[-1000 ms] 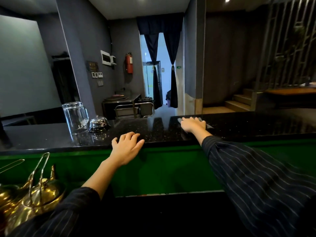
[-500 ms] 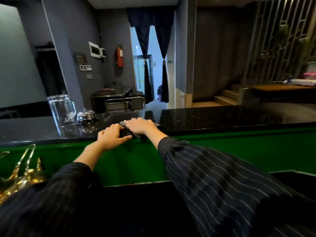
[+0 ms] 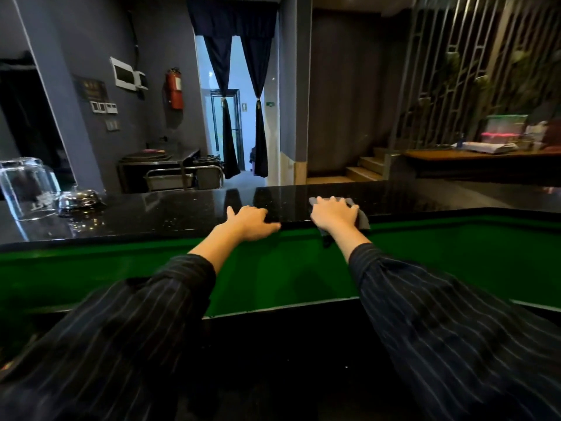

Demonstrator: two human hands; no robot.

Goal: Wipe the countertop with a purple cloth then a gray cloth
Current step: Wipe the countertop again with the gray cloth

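A glossy black speckled countertop (image 3: 170, 214) runs across the view above a green front panel. My right hand (image 3: 332, 214) presses flat on a gray cloth (image 3: 362, 220) at the counter's near edge; a corner of the cloth hangs over the green panel. My left hand (image 3: 250, 221) rests palm down on the counter edge a short way to the left, fingers together, holding nothing. No purple cloth is in sight.
An upturned glass jug (image 3: 25, 188) and a chrome service bell (image 3: 79, 199) stand on the counter at far left. A wooden table (image 3: 473, 156) with boxes lies beyond at the right, next to stairs (image 3: 361, 171).
My right hand has slid the gray cloth to the right along the counter edge, away from my left hand. The view has shifted right, so the jug and bell sit nearer the left border.
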